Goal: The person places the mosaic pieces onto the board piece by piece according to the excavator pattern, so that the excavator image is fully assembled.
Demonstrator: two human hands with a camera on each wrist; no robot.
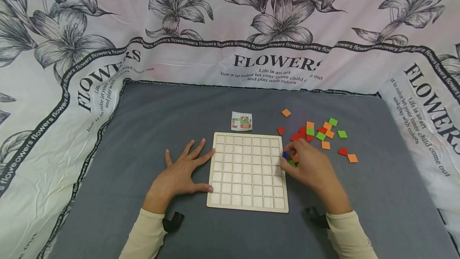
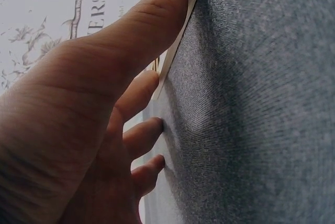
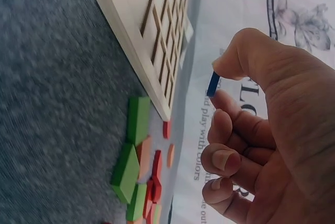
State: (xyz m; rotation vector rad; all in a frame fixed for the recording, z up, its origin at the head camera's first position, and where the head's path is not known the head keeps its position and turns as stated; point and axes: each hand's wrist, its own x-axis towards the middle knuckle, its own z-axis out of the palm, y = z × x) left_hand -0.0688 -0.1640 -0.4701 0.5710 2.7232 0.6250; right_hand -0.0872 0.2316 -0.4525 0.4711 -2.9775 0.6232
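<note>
Head view: my left hand (image 1: 177,177) is spread out, not grasping anything, thumb and index tip against the left edge of the wooden board (image 1: 247,167). Right hand (image 1: 313,170) is at the board's right edge with a blue tile (image 1: 285,155) pinched between thumb and index. Small printed card (image 1: 241,121) lies just beyond the far edge. Orange tile (image 1: 286,112) sits off by itself; red, green and more orange ones lie to the right of the board, some touching or overlapping. A few are right under my right hand, so I'd lift the wrist a bit before any sideways move, else I'd likely drag them.

Left wrist view: thumb on the board's side, index tip at the same edge, remaining fingertips down by the grey cloth (image 2: 251,109). Good brace, I think. Light, even pressure should do; pushing harder could skid the board.

Right wrist view: blue tile held by thumb and index, thin side toward the camera, apart from the board's frame. Other fingers curl in, holding nothing. Pinch takes only a small part of the tile, so it could twist. I'd square it to the grid and leave its lower edge free. Can't judge its exact height over the board.
</note>
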